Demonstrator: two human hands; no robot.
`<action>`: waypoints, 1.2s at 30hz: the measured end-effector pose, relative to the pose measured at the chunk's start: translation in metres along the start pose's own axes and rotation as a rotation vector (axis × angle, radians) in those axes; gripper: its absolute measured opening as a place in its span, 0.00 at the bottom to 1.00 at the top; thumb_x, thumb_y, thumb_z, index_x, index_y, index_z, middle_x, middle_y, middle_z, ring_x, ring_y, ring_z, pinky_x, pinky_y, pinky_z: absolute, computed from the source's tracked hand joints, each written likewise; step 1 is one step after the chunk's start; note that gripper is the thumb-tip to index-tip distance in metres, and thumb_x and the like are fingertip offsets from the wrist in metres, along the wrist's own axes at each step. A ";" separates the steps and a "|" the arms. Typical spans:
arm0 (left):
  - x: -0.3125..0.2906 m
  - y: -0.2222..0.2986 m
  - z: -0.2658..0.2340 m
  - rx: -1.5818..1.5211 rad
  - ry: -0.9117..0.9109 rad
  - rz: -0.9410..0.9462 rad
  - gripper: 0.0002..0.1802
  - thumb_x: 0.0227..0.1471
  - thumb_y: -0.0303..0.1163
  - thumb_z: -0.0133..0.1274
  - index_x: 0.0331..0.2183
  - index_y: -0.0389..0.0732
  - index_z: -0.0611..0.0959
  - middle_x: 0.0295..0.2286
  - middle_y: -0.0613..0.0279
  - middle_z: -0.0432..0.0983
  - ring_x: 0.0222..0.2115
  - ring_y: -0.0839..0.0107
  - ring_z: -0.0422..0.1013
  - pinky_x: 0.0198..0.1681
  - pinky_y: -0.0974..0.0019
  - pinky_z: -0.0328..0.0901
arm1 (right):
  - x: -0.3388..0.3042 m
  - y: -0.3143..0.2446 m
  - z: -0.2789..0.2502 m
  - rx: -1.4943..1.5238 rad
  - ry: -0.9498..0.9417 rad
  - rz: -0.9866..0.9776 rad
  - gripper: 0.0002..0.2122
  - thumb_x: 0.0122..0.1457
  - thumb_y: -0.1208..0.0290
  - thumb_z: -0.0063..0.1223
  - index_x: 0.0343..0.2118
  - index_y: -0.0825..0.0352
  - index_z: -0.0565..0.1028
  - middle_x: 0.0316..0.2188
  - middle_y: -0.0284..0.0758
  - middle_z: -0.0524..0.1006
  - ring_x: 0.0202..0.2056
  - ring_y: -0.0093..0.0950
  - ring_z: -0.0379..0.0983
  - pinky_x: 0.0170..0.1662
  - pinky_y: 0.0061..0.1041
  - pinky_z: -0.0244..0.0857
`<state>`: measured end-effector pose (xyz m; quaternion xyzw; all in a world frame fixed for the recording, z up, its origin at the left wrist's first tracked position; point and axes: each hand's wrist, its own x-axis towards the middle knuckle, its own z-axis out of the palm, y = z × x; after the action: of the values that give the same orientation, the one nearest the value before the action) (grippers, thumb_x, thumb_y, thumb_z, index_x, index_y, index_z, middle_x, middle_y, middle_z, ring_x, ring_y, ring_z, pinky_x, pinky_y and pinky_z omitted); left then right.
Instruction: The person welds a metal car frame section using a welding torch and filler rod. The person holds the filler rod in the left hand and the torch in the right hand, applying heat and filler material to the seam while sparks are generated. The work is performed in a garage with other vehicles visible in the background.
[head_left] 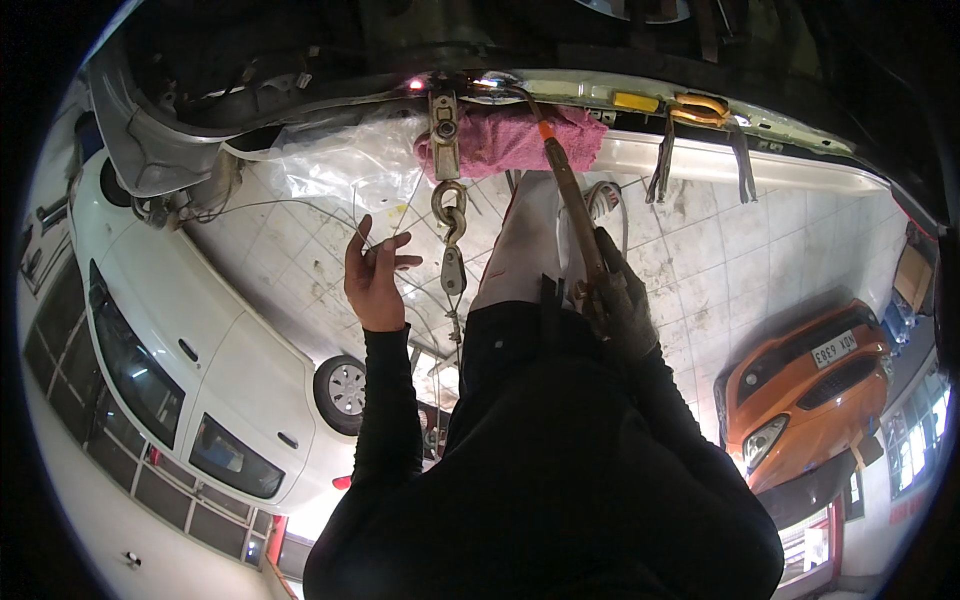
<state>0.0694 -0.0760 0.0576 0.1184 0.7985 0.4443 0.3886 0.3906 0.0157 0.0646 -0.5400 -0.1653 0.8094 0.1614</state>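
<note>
My bare left hand (376,282) is raised left of a hanging chain hook, its fingers apart and partly bent. A thin wire (285,203) runs close by its fingers; contact cannot be made out. My gloved right hand (622,300) is closed around the handle of a gas torch (572,190). Its tip reaches up to the metal sill (570,88), where a bright flame and a red glow show. A pull clamp (444,135) grips the sill left of the tip, with the hook (452,212) and a cable pulley (453,270) hanging below.
A pink cloth (500,140) and clear plastic sheeting (350,160) lie along the sill. Orange-handled locking pliers (700,110) and a yellow block (635,102) are to the right. A white car (220,350) stands left, an orange car (810,390) right, on the tiled floor (690,270).
</note>
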 end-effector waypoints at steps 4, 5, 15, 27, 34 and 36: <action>-0.006 -0.007 -0.006 0.022 0.013 -0.038 0.27 0.66 0.27 0.52 0.64 0.33 0.69 0.39 0.44 0.85 0.28 0.65 0.82 0.35 0.66 0.77 | 0.011 0.003 0.001 -0.107 -0.051 -0.018 0.34 0.71 0.56 0.49 0.74 0.65 0.54 0.28 0.30 0.76 0.19 0.14 0.63 0.22 0.16 0.59; -0.006 -0.008 -0.006 0.014 0.013 -0.029 0.27 0.66 0.28 0.52 0.63 0.33 0.69 0.39 0.44 0.85 0.28 0.65 0.82 0.35 0.66 0.77 | 0.014 0.005 0.002 -0.133 -0.061 -0.033 0.35 0.70 0.54 0.49 0.74 0.65 0.53 0.27 0.32 0.77 0.18 0.15 0.62 0.20 0.15 0.57; 0.025 0.003 0.004 0.012 -0.013 0.033 0.15 0.67 0.26 0.52 0.51 0.27 0.77 0.42 0.42 0.84 0.33 0.63 0.83 0.36 0.66 0.78 | 0.010 0.001 0.012 -0.102 0.005 0.013 0.36 0.70 0.51 0.49 0.74 0.65 0.53 0.27 0.32 0.76 0.18 0.14 0.62 0.19 0.16 0.56; 0.061 0.015 0.004 0.006 -0.027 0.057 0.13 0.66 0.25 0.53 0.48 0.25 0.78 0.43 0.41 0.83 0.38 0.62 0.82 0.38 0.62 0.81 | 0.020 -0.022 0.009 -0.071 -0.033 0.069 0.33 0.71 0.53 0.50 0.74 0.61 0.57 0.31 0.31 0.80 0.20 0.13 0.66 0.22 0.13 0.58; 0.072 0.008 0.011 -0.025 -0.080 0.022 0.13 0.66 0.25 0.53 0.49 0.25 0.78 0.44 0.41 0.83 0.37 0.63 0.83 0.39 0.64 0.79 | 0.018 -0.010 0.016 -0.045 -0.030 0.057 0.35 0.70 0.52 0.51 0.74 0.62 0.55 0.31 0.31 0.78 0.20 0.14 0.66 0.22 0.14 0.59; 0.074 0.004 0.016 -0.043 -0.080 0.028 0.13 0.66 0.24 0.53 0.49 0.25 0.78 0.43 0.41 0.83 0.37 0.62 0.83 0.39 0.64 0.79 | 0.022 -0.001 0.014 -0.038 -0.042 0.018 0.35 0.70 0.52 0.52 0.74 0.61 0.55 0.31 0.32 0.78 0.20 0.14 0.66 0.22 0.14 0.60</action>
<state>0.0313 -0.0243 0.0177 0.1389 0.7708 0.4615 0.4166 0.3696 0.0248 0.0520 -0.5271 -0.1790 0.8188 0.1402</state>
